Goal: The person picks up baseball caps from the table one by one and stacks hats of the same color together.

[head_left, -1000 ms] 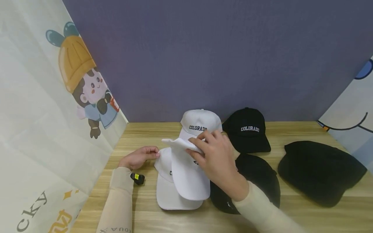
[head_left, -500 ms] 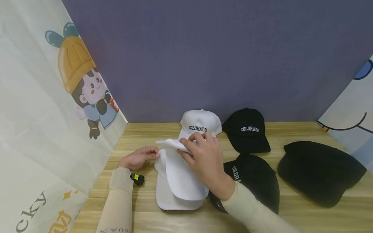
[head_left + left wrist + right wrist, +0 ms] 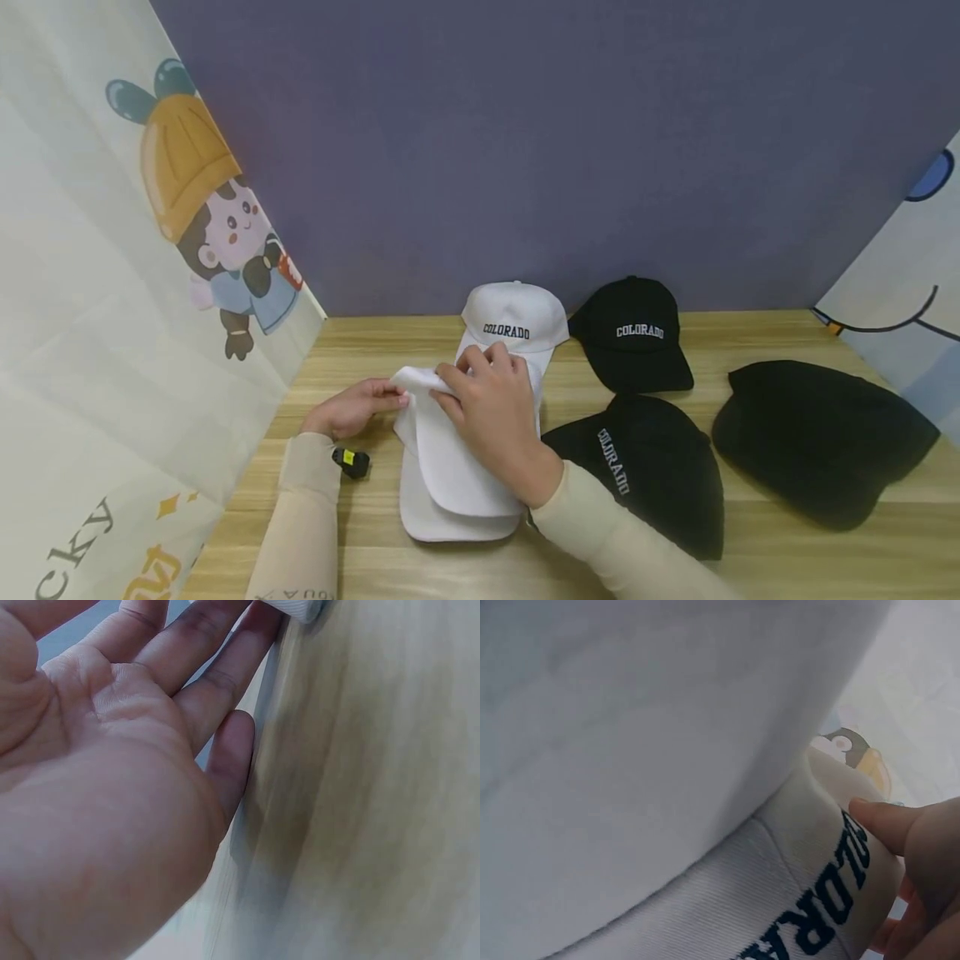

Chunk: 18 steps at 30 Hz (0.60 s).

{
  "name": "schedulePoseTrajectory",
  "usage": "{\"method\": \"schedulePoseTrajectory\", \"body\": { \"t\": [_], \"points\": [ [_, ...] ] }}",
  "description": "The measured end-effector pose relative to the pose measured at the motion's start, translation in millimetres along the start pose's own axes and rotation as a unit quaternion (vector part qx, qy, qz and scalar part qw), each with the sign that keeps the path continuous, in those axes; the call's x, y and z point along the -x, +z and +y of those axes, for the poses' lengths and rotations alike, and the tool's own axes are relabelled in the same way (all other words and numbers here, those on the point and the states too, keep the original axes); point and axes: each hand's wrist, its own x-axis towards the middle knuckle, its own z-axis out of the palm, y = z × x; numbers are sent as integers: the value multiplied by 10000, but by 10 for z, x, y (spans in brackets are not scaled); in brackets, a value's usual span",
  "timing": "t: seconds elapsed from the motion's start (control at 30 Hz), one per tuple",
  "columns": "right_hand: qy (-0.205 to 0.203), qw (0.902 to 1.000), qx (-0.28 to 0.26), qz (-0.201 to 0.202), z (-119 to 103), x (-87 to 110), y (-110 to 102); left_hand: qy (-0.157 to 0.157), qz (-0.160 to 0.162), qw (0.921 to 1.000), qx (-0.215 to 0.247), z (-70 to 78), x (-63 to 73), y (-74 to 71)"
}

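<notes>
A white baseball cap (image 3: 453,471) lies over another white cap (image 3: 450,527), whose brim shows beneath it. My right hand (image 3: 495,417) grips the upper cap by its crown. In the right wrist view, the thumb of that right hand (image 3: 934,859) presses on the front beside the COLORADO lettering (image 3: 829,892). My left hand (image 3: 348,410) pinches the left edge of the lower cap; the upper cap's rear edge hangs close to those fingertips. A sliver of white cap (image 3: 300,609) shows at the left fingertips in the left wrist view.
Behind stands another white COLORADO cap (image 3: 513,312), beside a black one (image 3: 633,337). A second black cap (image 3: 660,467) lies near my right forearm, a third black cap (image 3: 817,442) farther right. A dark partition (image 3: 555,150) rises behind the wooden table (image 3: 360,533).
My right hand has moved left with the upper white cap, bringing it more squarely over the lower one. The black cap's lettering is now uncovered. The left hand has stayed in place.
</notes>
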Motion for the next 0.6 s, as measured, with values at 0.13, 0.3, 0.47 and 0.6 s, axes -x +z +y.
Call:
{"method": "schedulePoseTrajectory", "body": {
  "t": [0.13, 0.3, 0.47, 0.6],
  "points": [
    [43, 9999, -76, -117, -44, 13, 36, -27, 63, 10000, 1, 3, 20, -4],
    [25, 9996, -196, -219, -58, 28, 81, 7, 74, 9999, 71, 4, 34, -13],
    [-29, 9979, -458, -446, -54, 45, 129, 57, 48, 9999, 123, -15, 37, -21],
    [-27, 9946, -577, -862, -58, 57, 137, 175, 52, 9998, 89, -32, 31, -19]
  ]
}}
